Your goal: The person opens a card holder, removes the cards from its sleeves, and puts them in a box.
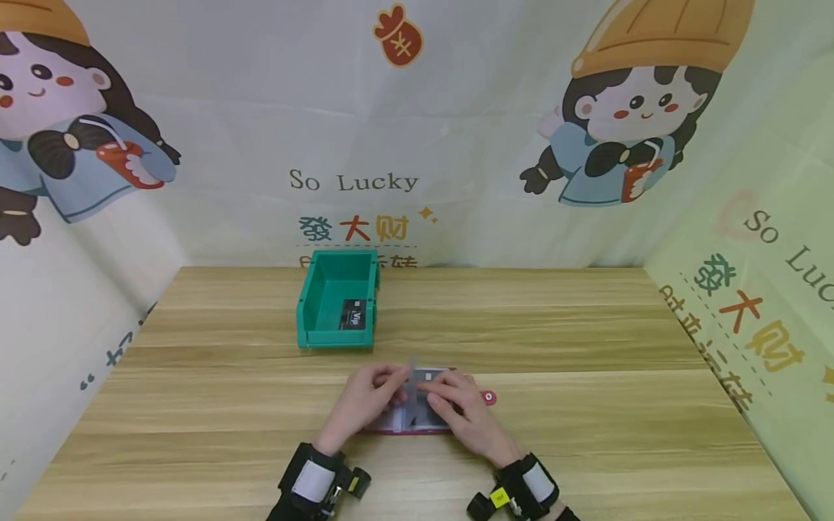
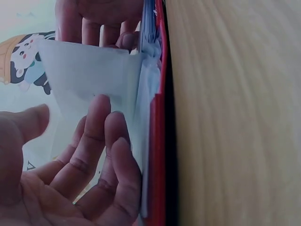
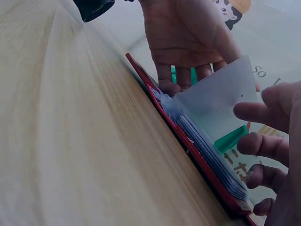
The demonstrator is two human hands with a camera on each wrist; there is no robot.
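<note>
A red-covered card holder (image 1: 417,432) lies spread on the table, with a stack of clear plastic sleeves (image 3: 207,153) bound along its spine. One translucent sleeve (image 2: 89,70) stands up from the stack between the two hands. On its left side, my left hand (image 1: 371,394) has its fingertips at the sleeve, the thumb well apart from them. From the right, my right hand (image 1: 465,409) reaches over the holder's right half, its loosely bent fingers (image 3: 263,143) close to the raised sleeve. A dark card shows under the right fingers in the head view.
Behind the hands, slightly left, stands a green open bin (image 1: 335,339) with a black "Vip" card (image 1: 352,315) inside. The holder's red snap strap (image 1: 489,397) sticks out to the right. Printed cloth walls (image 1: 469,145) border the wooden table (image 1: 586,434) at the back and sides.
</note>
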